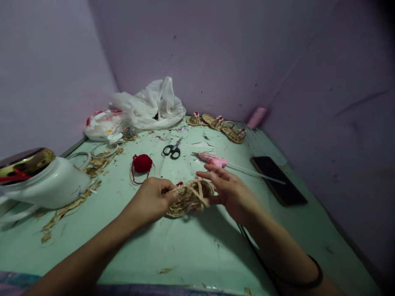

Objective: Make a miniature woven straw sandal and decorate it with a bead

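Observation:
A small woven straw slipper (185,200) with a pale crossed strap and a bit of red at its left part is held above the table. My left hand (156,197) is closed on its left end, thumb and fingers pinching it. My right hand (230,187) is at the slipper's right end with fingers spread apart; whether a fingertip touches it I cannot tell. Just beyond my right hand lies a pink glue gun (212,159) with a clear glue stick (256,172) behind it. A red yarn ball (142,163) and black-handled scissors (173,150) lie beyond my left hand.
Several woven slippers (220,124) lie at the back wall near a pink roll (257,117). A white plastic bag (154,107) stands back left. A white pitcher-like container (58,185) lies at left among straw scraps. A dark phone (279,181) lies at right.

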